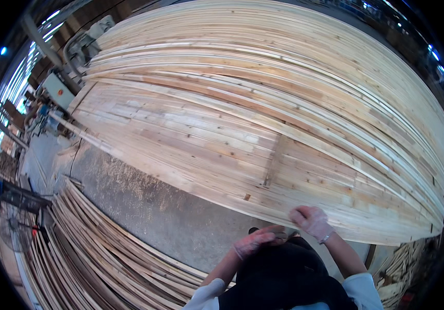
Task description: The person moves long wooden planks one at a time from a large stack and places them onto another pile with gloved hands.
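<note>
My left hand [260, 240], in a thin pale glove, hovers in front of my dark-clothed body. Its fingers stretch loosely to the right, with no held thing visible. My right hand [312, 222], gloved alike, is by the near edge of a wide layer of long pale boards [206, 139]. Its fingers are slightly bent and apart, and nothing shows in them; whether they touch the wood I cannot tell. A short darker wood strip [273, 161] lies crosswise on the boards, beyond my hands. A small brown block or mark [246, 197] sits near the edge.
Long loose strips [320, 132] lie along the boards, with more timber behind. Thin strips [92, 243] are piled at lower left, beside a fan [12, 225]. Sawdust [121, 178] covers part of the concrete floor [180, 222]. Machinery and a control box [57, 91] stand far left; scraps [400, 268] lie right.
</note>
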### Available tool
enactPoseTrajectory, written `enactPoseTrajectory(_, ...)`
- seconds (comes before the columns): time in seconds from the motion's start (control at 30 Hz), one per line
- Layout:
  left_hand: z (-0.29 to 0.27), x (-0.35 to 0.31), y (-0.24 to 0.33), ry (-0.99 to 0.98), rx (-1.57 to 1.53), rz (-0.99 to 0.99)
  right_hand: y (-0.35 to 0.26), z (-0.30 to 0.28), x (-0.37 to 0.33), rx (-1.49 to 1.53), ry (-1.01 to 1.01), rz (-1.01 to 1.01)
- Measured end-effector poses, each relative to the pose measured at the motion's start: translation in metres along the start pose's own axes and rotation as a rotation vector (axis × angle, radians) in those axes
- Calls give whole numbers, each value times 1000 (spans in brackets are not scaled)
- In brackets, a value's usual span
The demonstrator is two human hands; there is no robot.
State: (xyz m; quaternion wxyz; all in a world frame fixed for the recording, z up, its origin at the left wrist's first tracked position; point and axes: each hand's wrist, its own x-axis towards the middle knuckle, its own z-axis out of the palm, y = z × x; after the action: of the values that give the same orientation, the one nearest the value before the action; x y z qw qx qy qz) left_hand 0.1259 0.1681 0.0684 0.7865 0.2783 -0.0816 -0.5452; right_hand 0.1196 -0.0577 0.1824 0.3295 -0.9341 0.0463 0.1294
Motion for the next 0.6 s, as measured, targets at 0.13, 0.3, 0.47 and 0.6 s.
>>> enactPoseTrajectory(0.13,23,8,-5,184,219,82,-12,23,19,31,-69,-310)
enactPoseTrajectory(0.3,-31,-21,16,516,166,180,49,-8,16,-266,-5,-226)
enactPoseTrajectory(0.47,-93,-70,57,877,90,323,144,-75,13,-530,142,5)
enactPoseTrajectory(0.6,-119,-98,104,1067,-93,538,200,-125,31,-624,356,222)
